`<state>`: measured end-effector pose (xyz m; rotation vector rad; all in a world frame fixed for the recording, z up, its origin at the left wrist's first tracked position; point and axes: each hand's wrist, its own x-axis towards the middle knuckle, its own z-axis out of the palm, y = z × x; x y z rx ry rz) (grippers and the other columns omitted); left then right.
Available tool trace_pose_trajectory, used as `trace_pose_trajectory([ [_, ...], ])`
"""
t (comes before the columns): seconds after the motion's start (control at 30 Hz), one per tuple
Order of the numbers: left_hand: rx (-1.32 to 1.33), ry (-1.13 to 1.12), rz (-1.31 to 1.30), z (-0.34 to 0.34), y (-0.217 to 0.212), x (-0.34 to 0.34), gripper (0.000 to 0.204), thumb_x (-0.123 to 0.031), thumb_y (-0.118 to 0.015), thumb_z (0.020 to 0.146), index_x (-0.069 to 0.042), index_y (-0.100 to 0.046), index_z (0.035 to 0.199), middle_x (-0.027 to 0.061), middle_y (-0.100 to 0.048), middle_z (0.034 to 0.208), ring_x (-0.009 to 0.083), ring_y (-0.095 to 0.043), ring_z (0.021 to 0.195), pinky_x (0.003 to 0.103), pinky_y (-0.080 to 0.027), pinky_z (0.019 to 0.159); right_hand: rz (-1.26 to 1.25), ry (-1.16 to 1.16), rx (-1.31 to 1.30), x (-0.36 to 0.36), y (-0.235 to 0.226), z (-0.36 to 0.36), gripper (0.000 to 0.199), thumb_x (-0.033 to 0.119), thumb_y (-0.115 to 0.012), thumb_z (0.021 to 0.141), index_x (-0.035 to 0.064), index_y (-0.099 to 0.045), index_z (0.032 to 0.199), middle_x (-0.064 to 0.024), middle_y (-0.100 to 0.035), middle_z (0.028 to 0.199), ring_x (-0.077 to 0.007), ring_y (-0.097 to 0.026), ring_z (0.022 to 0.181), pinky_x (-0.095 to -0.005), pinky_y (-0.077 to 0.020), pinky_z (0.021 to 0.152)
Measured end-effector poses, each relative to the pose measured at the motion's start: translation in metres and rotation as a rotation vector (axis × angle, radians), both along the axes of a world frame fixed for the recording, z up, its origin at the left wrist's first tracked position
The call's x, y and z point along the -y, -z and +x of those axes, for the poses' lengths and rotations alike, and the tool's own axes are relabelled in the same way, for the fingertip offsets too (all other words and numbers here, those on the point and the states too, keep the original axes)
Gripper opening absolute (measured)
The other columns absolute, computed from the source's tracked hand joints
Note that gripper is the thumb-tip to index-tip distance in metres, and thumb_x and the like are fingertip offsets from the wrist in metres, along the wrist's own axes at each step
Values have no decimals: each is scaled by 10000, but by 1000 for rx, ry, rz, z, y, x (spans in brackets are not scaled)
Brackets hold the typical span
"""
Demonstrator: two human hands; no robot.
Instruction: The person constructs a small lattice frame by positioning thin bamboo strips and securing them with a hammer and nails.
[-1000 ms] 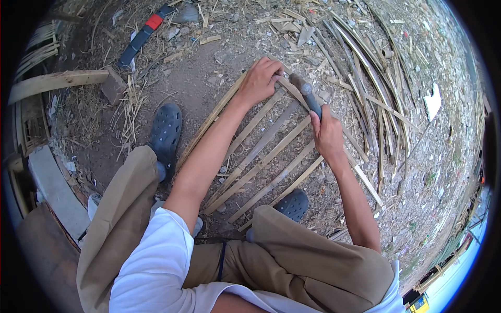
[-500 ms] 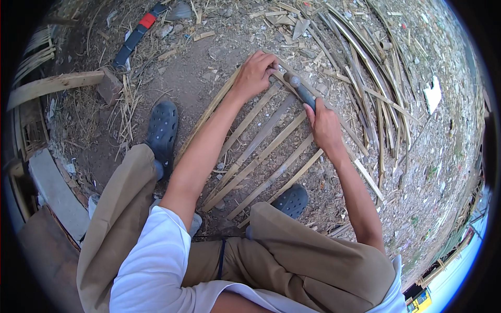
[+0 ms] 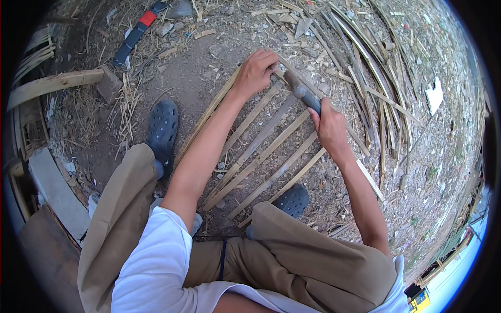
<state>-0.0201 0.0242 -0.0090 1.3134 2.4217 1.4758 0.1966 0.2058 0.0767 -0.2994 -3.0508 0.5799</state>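
Note:
A frame of bamboo strips [image 3: 263,153] lies on the ground between my feet, several slats running side by side from a long strip along its far right edge. At its far corner my left hand [image 3: 255,73] is closed, thumb and fingers pinched together; what is between the fingertips is too small to make out. My right hand [image 3: 331,128] grips the dark handle of a hammer [image 3: 298,89]. The metal head is over the frame's far right strip, a short way right of my left fingertips. Whether the head touches the strip I cannot tell.
Long loose bamboo strips [image 3: 383,99] are heaped at the right. A black strap-like piece with a red band [image 3: 136,35] lies at the far left, near a wooden beam [image 3: 57,87]. My feet in dark clogs [image 3: 163,128] flank the frame. Wood chips litter the dirt.
My right hand has shifted slightly right and the hammer has turned a little, its head now pointing more away from me. My left hand stays at the frame's corner.

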Motion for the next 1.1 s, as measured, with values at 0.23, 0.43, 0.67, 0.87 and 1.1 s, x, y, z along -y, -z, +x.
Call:
trace_pose_trajectory([
  [0.23, -101, -70, -56, 9, -2, 4, 210, 67, -684, 847, -89, -645, 982, 40, -721, 973, 268, -694, 1014, 427, -425, 869, -96, 55, -20, 7, -6, 1, 406, 402, -648, 1126, 16, -532, 1089, -265, -705, 752, -507, -704, 684, -586, -533, 586],
  [0.43, -90, -56, -110, 5, -3, 5, 206, 58, -679, 857, -88, -663, 1002, 19, -740, 1016, 249, -697, 1047, 436, -417, 872, -5, 23, 141, 6, -2, -11, 419, 405, -651, 1124, 2, -543, 1089, -269, -694, 733, -505, -709, 706, -578, -537, 589],
  [0.67, -91, -74, -79, 9, 0, 4, 213, 71, -661, 842, -77, -652, 994, 28, -713, 1005, 257, -688, 1031, 434, -400, 857, -8, 36, 128, 0, 6, -4, 418, 408, -643, 1130, -3, -563, 1142, -263, -683, 702, -509, -703, 689, -582, -535, 592],
  [0.87, -91, -75, -73, 8, -3, 4, 214, 95, -631, 810, -71, -593, 940, 37, -640, 911, 267, -659, 950, 403, -353, 808, -89, 39, 34, 1, 11, 5, 418, 408, -647, 1128, 1, -555, 1113, -265, -680, 697, -513, -701, 688, -589, -537, 596],
  [1.1, -100, -79, -65, 8, -1, 6, 199, 82, -634, 817, -75, -598, 934, 36, -644, 906, 263, -659, 942, 400, -356, 810, -87, 37, 53, 11, -10, -7, 411, 396, -647, 1130, 1, -541, 1088, -282, -683, 708, -521, -702, 694, -601, -534, 608],
])
